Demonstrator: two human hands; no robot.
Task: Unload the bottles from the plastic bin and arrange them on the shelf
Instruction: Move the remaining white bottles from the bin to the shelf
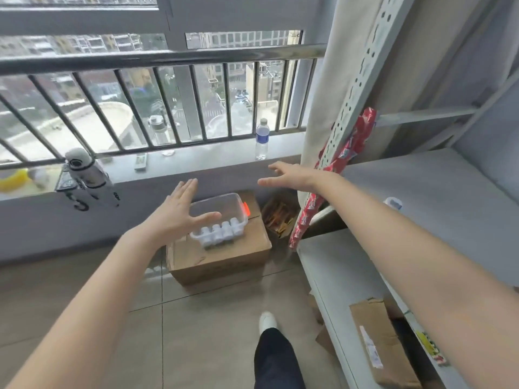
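Both my hands are out in front of me, released, fingers straight and spread, holding nothing. My left hand [179, 211] hangs in line with the bin's left edge, thumb pointing across it. My right hand [289, 175] reaches farther and more to the right, toward the sill and the shelf post.

The bin [224, 202] sits below and ahead of me on a box [224, 259] on the floor, just under the window wall. It lies down and slightly left of centre, so I judge the left hand the nearer one, though both are well above it. It is clear plastic with an orange latch [246, 209] on its right end and no lid that I can see. Whether its long side runs left to right or near to far, I cannot tell for sure.

The bottles [222, 231] stand upright, white caps up, in a row running left to right along the bin's near wall. The far part looks bare.

The shelf [449, 192] is to my right, its grey boards well apart from the bin. Something small and white-topped [392, 204] already rests there; I cannot tell whether it is a bottle. I would need to bend down and then carry rightward.
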